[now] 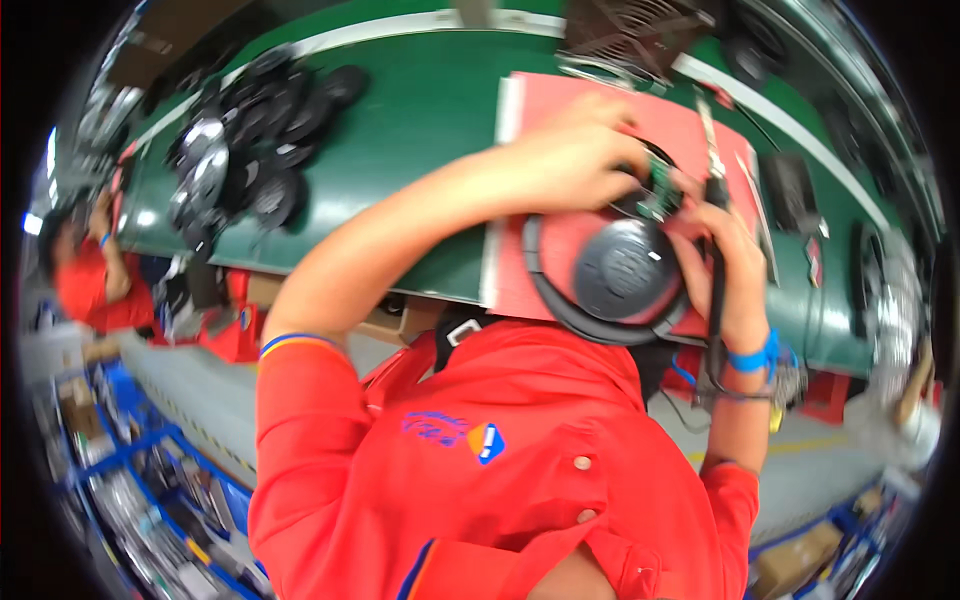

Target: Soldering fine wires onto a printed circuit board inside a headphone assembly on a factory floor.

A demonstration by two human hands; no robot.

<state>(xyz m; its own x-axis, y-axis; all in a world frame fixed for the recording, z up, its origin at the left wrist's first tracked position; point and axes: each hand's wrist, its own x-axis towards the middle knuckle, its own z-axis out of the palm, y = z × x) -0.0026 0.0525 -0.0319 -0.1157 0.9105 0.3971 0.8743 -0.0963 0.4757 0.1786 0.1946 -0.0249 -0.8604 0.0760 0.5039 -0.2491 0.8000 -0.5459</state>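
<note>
On a pink mat (570, 100) lies a pair of black over-ear headphones (535, 262), its headband curving toward me. The near ear cup (625, 268) shows its smooth outer face. At the far ear cup, a green circuit board (660, 188) is exposed. My left hand (595, 165) is closed on that far cup's left edge, fingers bent and partly blurred. My right hand (725, 240) is at the board's right side, fingertips close to it. A soldering iron (716, 190) with a black handle lies along this hand, gripped in it, its metal end pointing away from me.
Several black headphone parts (270, 140) are heaped on the green bench (410, 90) at left. A brown vented box (635, 35) stands beyond the mat. A dark block (790, 190) sits at right. Another person (90, 270) in red works at far left.
</note>
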